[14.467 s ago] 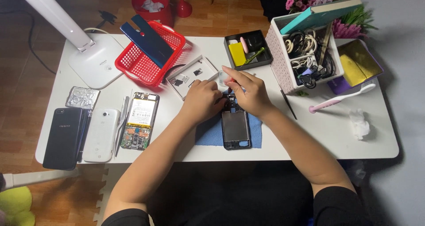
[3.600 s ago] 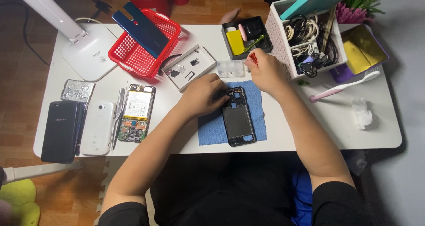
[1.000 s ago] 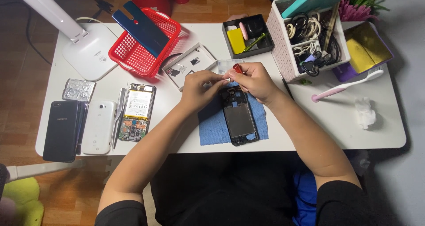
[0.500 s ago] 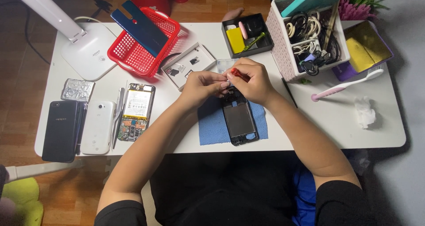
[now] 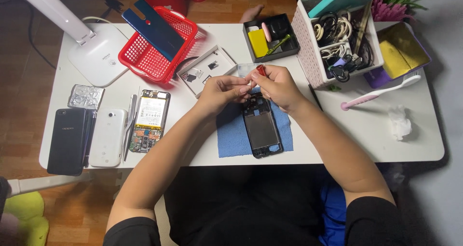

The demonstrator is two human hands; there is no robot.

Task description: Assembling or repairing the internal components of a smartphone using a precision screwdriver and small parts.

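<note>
My right hand point(image 5: 277, 86) pinched a small red-handled tool point(image 5: 261, 71) above the top of the dark phone frame point(image 5: 261, 126), which lay on the blue cloth point(image 5: 230, 135). My left hand point(image 5: 223, 89) pinched something too small to tell.

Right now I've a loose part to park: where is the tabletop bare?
Bare white table lies right of the blue cloth, below the pink toothbrush, left of the crumpled tissue. The left side is crowded: black phone, white phone, opened phone, red basket.
</note>
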